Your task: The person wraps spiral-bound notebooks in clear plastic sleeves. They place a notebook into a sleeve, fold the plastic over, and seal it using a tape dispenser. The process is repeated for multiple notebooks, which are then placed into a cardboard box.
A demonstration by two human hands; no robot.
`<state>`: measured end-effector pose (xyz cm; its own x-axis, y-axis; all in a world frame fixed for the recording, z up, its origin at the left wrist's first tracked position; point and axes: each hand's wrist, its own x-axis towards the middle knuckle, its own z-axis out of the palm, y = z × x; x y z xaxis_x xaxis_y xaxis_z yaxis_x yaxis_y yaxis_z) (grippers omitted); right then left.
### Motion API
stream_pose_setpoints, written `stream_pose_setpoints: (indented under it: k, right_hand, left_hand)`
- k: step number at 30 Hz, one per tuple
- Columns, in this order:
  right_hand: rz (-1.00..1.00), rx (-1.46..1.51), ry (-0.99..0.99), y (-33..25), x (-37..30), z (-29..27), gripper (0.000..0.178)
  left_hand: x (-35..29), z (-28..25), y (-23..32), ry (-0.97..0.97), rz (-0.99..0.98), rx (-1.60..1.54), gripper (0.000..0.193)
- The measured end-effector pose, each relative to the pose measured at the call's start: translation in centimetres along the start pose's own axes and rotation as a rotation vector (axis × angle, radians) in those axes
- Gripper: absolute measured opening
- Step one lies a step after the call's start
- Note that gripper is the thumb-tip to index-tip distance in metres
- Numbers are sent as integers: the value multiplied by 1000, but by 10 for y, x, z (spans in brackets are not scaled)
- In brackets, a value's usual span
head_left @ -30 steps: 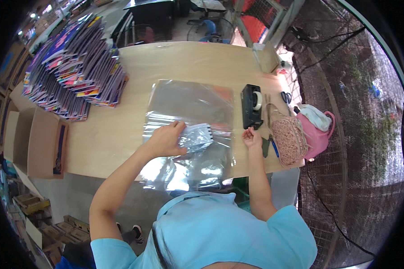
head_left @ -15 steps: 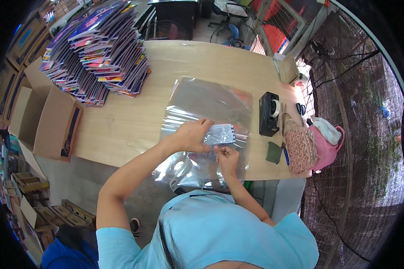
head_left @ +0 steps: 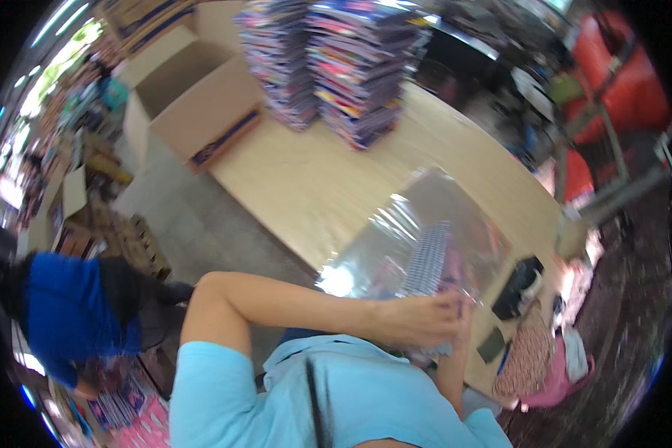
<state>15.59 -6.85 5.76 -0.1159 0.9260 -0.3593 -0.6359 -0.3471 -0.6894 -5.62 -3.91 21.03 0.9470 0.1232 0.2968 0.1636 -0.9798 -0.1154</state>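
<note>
A bundle of small spiral-bound notebooks (head_left: 428, 260) stands tilted over the clear plastic sheets (head_left: 455, 196); its row of bindings shows as dark and pale stripes, with a purplish side on the right. The fingers of my left hand (head_left: 425, 319) are closed at the bundle's near end, blurred by motion. My right hand (head_left: 461, 308) is at the same end, largely covered by the left, so its fingers cannot be made out. Clear film with bright glare lies around the bundle.
Tall notebook stacks (head_left: 358, 75) and an open cardboard box (head_left: 209, 112) stand at the far left of the table (head_left: 313, 179). A tape dispenser (head_left: 517, 287), green pouch (head_left: 491, 345), patterned bag (head_left: 526, 358) and pink bag (head_left: 556, 381) lie right. A person in blue (head_left: 75, 299) bends at the left.
The view has swung left, bringing the person in blue into sight. The bundle has gone from lying flat to tilted up, its striped binding side showing. My left hand now covers my right.
</note>
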Motion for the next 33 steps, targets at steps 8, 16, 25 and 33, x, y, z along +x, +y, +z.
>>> stream_pose_setpoints:
  k: [8,16,25,33]
  right_hand:
    - [-372,274,57,25,68,171,64]
    - [-1052,-30,-258,20,201,468,60]
    - [-1330,-1636,-687,151,366,811,73]
    - [-553,-2406,-915,232,528,803,85]
  left_hand:
    - [-163,-73,-46,777,-402,98,48]
    - [-497,-115,-161,949,-1420,452,89]
    - [-622,-98,-244,861,-1434,254,66]
    - [-632,-69,-255,1023,-1333,184,57]
